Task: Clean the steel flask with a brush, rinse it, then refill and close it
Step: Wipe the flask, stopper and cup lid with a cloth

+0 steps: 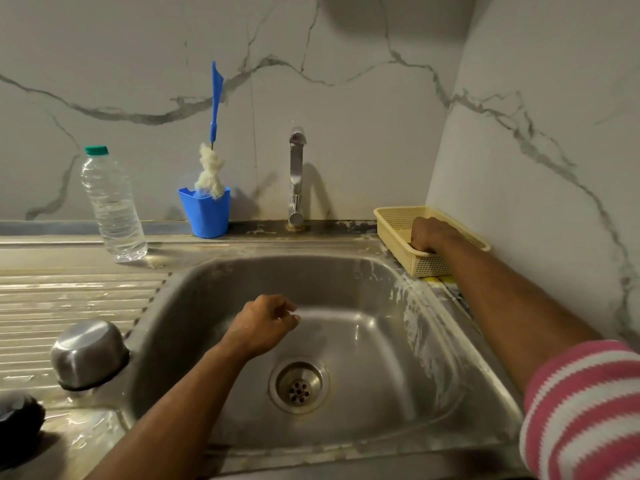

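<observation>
The steel flask (88, 353) stands on the ribbed draining board left of the sink, its rounded steel end facing up. A bottle brush (214, 133) with a blue handle and whitish bristles stands upright in a blue cup (206, 214) behind the sink. My left hand (265, 323) hovers over the sink basin (363, 341), fingers loosely curled and holding nothing. My right hand (427, 235) reaches down into a yellow plastic basket (394, 220) at the back right corner. Its fingertips are hidden inside, so I cannot tell whether it holds anything.
A steel tap (296, 174) rises behind the basin, with no water running. A clear plastic water bottle (112, 206) with a green cap stands at the back left. A dark object (19, 422) lies at the bottom left edge. Soapy streaks mark the sink's right wall.
</observation>
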